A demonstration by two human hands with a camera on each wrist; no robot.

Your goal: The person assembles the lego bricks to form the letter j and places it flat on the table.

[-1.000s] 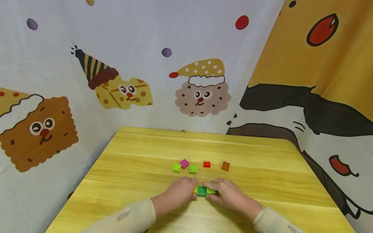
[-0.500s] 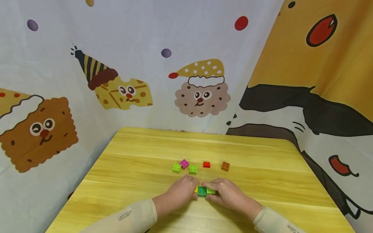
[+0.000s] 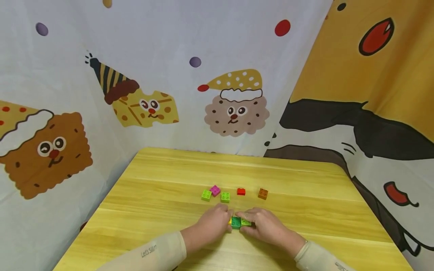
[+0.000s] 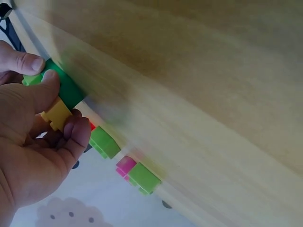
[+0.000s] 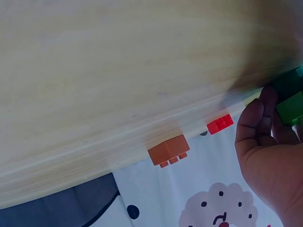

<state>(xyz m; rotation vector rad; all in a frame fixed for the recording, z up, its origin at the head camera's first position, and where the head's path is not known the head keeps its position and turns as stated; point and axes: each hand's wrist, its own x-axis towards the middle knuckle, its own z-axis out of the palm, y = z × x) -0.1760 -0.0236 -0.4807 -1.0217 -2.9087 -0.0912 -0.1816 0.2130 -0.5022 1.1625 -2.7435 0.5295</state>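
Note:
Over the front middle of the table, both hands meet around a short row of toy building bricks. A dark green brick (image 3: 236, 223) forms the row's middle. My left hand (image 3: 211, 225) pinches the yellow brick (image 4: 57, 114) at the left end, its thumb reaching onto the dark green one in the left wrist view. From the right, my right hand (image 3: 266, 226) grips the light green brick (image 3: 245, 223), with fingers at its far side and thumb at its near side. The fingers cover parts of both end bricks.
Behind the hands lie a lime brick (image 3: 206, 195), a magenta brick (image 3: 215, 190) close against it, another lime brick (image 3: 225, 197), a red brick (image 3: 241, 192) and an orange-brown brick (image 3: 263, 194). A printed curtain (image 3: 183, 139) hangs along the wooden table's (image 3: 162, 177) back edge.
My left hand and forearm have shifted slightly to the right, and less of the yellow brick shows. The right hand keeps its grip, and the loose bricks lie as before.

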